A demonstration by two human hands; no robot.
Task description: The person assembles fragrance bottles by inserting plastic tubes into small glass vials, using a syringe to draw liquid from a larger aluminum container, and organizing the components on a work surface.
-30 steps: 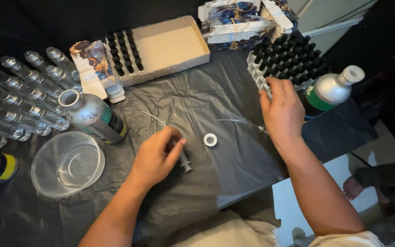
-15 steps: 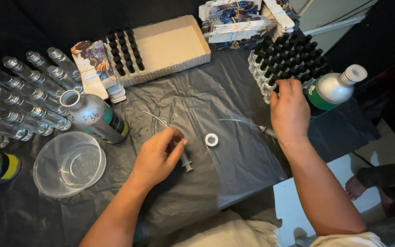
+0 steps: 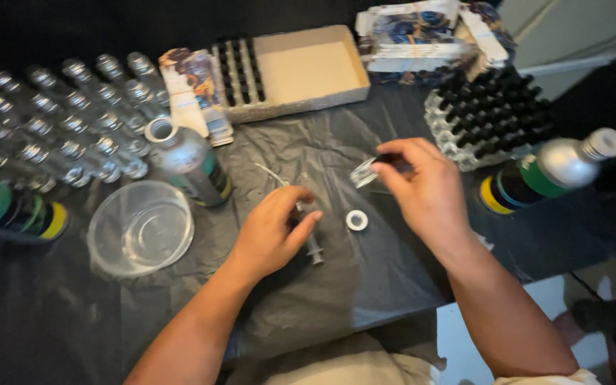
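Note:
My left hand point(image 3: 274, 232) rests on the black plastic sheet and grips a small clear syringe point(image 3: 313, 249), whose tip points toward me. My right hand point(image 3: 424, 187) is raised over the sheet and holds a small clear glass vial with a black cap point(image 3: 366, 170) between thumb and fingers. A small white ring-shaped cap point(image 3: 356, 219) lies on the sheet between the two hands. Behind my right hand stands a tray of black-capped vials point(image 3: 492, 117).
Rows of clear empty vials point(image 3: 58, 121) fill the far left. An open metal can point(image 3: 188, 162) and a clear plastic bowl point(image 3: 141, 227) sit at left. A closed metal bottle point(image 3: 561, 167) lies at right. A cardboard box point(image 3: 308, 68) is at the back.
My right hand has come back from the tray of capped vials toward the middle, now carrying a small vial. My left hand has stayed on the syringe. The view has moved closer.

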